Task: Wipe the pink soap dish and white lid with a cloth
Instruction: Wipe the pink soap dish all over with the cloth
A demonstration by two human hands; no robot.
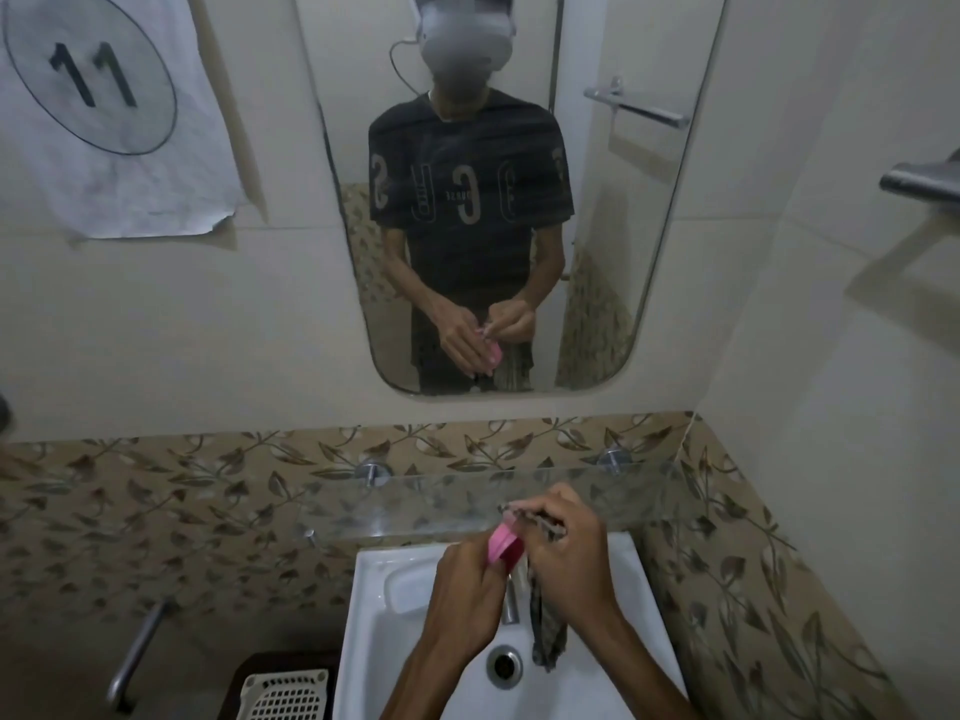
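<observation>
Two hands: L [462,584] grips pink dish [503,545], R [566,548] pinches patterned cloth [545,631].

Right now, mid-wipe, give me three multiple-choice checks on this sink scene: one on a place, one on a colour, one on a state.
1. Where is the white lid?
A. On the sink ledge, left of the tap
B. On the glass shelf
C. In the right hand

2. What colour is the soap dish held by the left hand?
A. Blue
B. Pink
C. Green

3. What is the right hand doing?
A. Hanging idle
B. Turning the tap
C. Gripping the cloth against the dish

Answers: 1 A, the lid lies on the sink's left ledge, untouched by the hands. 2 B, the dish between the hands is plainly pink. 3 C, its fingers curl round the patterned cloth, whose tail hangs into the basin.
</observation>
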